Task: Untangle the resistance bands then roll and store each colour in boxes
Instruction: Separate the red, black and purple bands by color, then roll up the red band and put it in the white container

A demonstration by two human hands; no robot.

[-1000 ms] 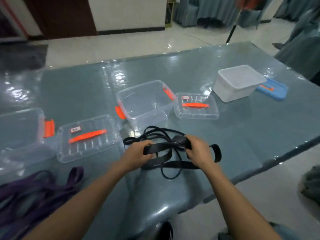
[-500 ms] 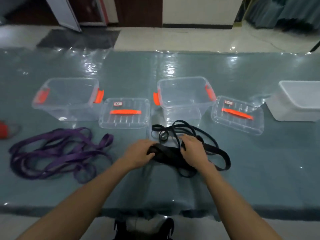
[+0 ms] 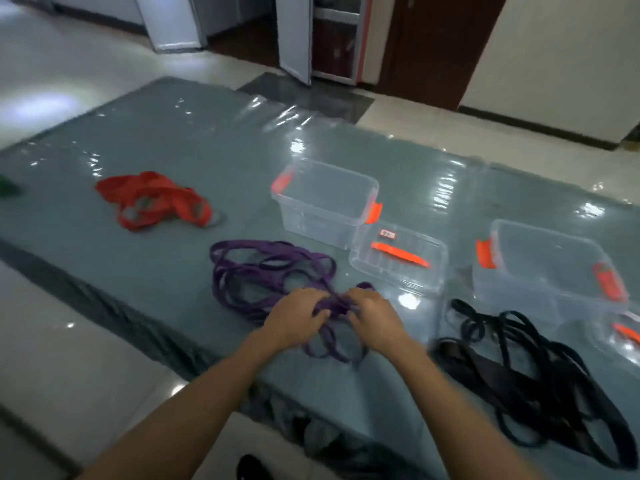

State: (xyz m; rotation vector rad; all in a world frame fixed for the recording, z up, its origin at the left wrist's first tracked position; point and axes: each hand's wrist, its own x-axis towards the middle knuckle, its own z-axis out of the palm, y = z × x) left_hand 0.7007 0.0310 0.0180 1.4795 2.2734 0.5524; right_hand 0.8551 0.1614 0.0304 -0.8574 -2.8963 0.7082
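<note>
A tangle of purple bands [image 3: 266, 271] lies on the table in front of me. My left hand [image 3: 294, 317] and my right hand [image 3: 375, 315] both grip its near end, fingers curled into the strands. The black bands [image 3: 540, 372] lie loose in a heap to the right, untouched. A red bundle of bands [image 3: 152, 200] sits at the far left. One clear box with orange latches [image 3: 325, 202] stands behind the purple bands, its lid [image 3: 398, 265] flat beside it. A second clear box [image 3: 547, 271] stands to the right.
The table [image 3: 194, 157] has a glossy blue-grey cover; its near edge runs diagonally close under my forearms. Another lid's orange handle [image 3: 627, 332] shows at the right border. A dark green object [image 3: 7, 187] peeks in at the far left. Doors and floor lie beyond.
Both hands let go of the black bands and moved left to the purple tangle, which they now grip. The view swung left, bringing the red bands into sight.
</note>
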